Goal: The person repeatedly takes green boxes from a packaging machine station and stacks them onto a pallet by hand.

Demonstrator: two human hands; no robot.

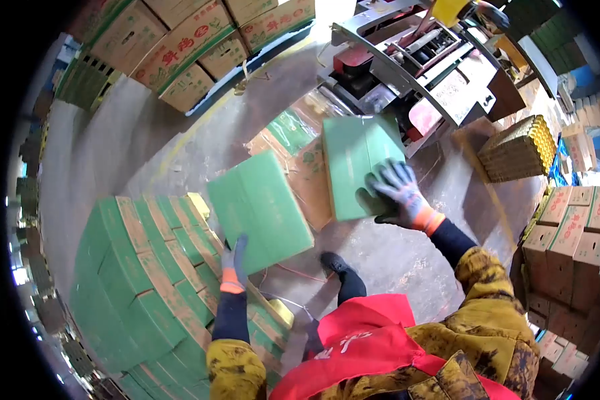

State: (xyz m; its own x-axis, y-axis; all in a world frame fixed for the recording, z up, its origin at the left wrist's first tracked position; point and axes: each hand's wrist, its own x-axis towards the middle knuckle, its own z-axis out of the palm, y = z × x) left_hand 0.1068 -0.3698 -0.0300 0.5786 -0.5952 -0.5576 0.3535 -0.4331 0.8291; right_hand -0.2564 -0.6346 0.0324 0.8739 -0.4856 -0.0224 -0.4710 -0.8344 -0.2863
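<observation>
My left hand (234, 261), in a grey glove with an orange cuff, grips the near left edge of a flat green cardboard box (263, 207). The thumb shows along that edge; the other fingers are mostly hidden. My right hand (400, 195), gloved alike, lies with fingers spread on the right part of a second green cardboard box (357, 150). That box sits just right of the first, with a narrow gap between them. Beneath and behind both is a brown cardboard carton (311, 177) with green print and clear tape.
Green flattened boxes (133, 293) are stacked at the left. A machine with a metal frame (413, 60) stands ahead. Printed cartons (183, 47) are piled at the back left, others (570, 233) at the right. A stack of yellow-edged trays (517, 150) stands on the right floor.
</observation>
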